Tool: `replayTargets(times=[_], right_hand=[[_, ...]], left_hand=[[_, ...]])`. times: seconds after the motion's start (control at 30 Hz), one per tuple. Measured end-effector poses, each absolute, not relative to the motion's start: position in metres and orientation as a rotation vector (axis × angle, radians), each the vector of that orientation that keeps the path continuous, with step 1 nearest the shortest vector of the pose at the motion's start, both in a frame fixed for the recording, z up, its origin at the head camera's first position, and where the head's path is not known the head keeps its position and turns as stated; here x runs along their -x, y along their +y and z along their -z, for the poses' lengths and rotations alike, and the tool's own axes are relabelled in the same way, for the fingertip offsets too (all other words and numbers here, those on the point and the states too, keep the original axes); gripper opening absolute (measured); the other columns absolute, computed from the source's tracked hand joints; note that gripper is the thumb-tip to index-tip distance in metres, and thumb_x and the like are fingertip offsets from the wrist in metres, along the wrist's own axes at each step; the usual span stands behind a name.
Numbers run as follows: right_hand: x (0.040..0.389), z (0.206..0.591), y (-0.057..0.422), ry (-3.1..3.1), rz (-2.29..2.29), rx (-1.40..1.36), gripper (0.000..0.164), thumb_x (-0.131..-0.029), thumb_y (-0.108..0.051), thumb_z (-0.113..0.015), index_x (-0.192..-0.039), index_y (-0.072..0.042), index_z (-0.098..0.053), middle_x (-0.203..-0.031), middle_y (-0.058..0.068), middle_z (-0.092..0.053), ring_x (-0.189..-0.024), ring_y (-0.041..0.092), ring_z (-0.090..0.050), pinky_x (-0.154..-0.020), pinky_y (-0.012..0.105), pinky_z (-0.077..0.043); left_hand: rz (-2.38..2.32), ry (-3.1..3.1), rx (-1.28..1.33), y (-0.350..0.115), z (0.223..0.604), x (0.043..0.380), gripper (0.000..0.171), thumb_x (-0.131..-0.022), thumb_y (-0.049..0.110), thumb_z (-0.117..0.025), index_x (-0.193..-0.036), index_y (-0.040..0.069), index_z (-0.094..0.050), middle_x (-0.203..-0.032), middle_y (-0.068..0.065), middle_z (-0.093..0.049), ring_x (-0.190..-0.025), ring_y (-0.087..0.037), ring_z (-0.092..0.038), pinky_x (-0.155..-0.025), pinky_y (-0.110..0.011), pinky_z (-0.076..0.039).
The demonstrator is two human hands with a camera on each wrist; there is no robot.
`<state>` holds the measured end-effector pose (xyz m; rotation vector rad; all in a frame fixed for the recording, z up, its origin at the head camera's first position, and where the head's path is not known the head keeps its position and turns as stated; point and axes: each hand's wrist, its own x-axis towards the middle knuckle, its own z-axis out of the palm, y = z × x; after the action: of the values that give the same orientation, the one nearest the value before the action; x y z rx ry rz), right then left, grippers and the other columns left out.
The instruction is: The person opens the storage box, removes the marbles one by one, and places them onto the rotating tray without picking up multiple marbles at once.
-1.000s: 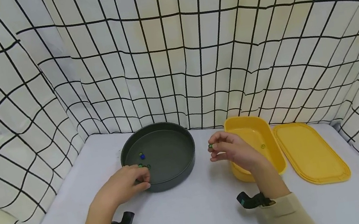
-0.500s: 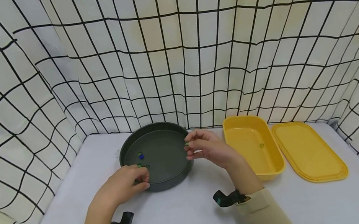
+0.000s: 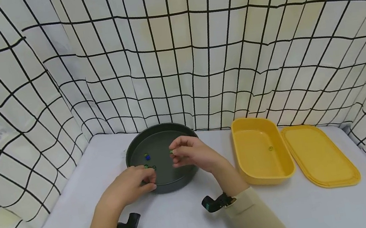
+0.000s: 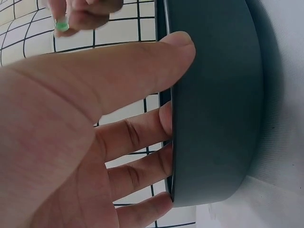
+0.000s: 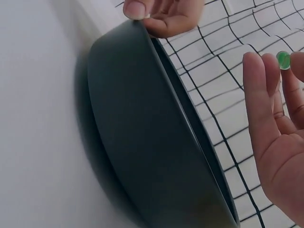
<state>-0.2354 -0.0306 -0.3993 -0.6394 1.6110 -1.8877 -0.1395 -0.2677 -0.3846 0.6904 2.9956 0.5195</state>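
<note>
A round dark grey pan point(image 3: 176, 186) stands on the white table, with a blue marble point(image 3: 147, 157) and several green marbles point(image 3: 154, 168) inside at its left. My left hand point(image 3: 124, 187) grips the pan's near left rim, the thumb outside and the fingers inside, as the left wrist view shows. Over the pan, my right hand point(image 3: 196, 154) pinches a green marble point(image 5: 283, 60) between thumb and fingertips. That marble is held clear above the pan's rim. Part of the pan's left side is hidden behind my left hand.
Right of the pan stands a yellow container point(image 3: 267, 179) with one greenish marble point(image 3: 271, 148) in it. Its yellow lid point(image 3: 322, 156) lies flat beside it. White walls with a black grid point(image 3: 173, 48) enclose the table at the back and sides.
My right hand has moved left from beside the yellow container to above the pan, carrying the green marble. The left hand has kept its hold on the rim.
</note>
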Motion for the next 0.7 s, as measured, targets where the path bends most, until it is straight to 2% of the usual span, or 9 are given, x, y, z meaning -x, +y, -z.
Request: replayTargets(times=[0.3, 0.53, 0.7], right_hand=[[0.244, 0.417, -0.057, 1.770, 1.768, 0.594, 0.015, -0.097, -0.007, -0.060, -0.110, 0.000, -0.062, -0.094, 0.007, -0.065, -0.080, 0.017, -0.066, -0.079, 0.038, -0.059], [0.247, 0.428, -0.060, 1.822, 1.737, 0.581, 0.014, -0.097, -0.006, -0.059, -0.109, 0.002, -0.062, -0.096, 0.011, -0.065, -0.081, 0.022, -0.068, -0.078, 0.038, -0.059], [0.246, 0.428, -0.061, 1.863, 1.719, 0.592, 0.012, -0.097, -0.007, -0.060, -0.107, -0.001, -0.063, -0.096, 0.009, -0.065, -0.080, 0.020, -0.068, -0.077, 0.037, -0.059]], left_hand=[[-0.513, 2.980, -0.641, -0.266, 0.384, 0.139, 0.022, -0.086, 0.021, -0.078, -0.082, 0.028, -0.058, -0.081, 0.013, -0.054, -0.074, -0.007, -0.050, -0.068, -0.031, -0.043], [-0.550, 2.987, -0.707, -0.268, 0.387, 0.140, 0.022, -0.085, 0.021, -0.079, -0.082, 0.028, -0.058, -0.079, 0.014, -0.054, -0.071, -0.007, -0.049, -0.065, -0.028, -0.041], [-0.546, 2.997, -0.708, -0.268, 0.387, 0.141, 0.022, -0.085, 0.021, -0.079, -0.081, 0.028, -0.058, -0.079, 0.014, -0.054, -0.070, -0.006, -0.047, -0.065, -0.028, -0.041]])
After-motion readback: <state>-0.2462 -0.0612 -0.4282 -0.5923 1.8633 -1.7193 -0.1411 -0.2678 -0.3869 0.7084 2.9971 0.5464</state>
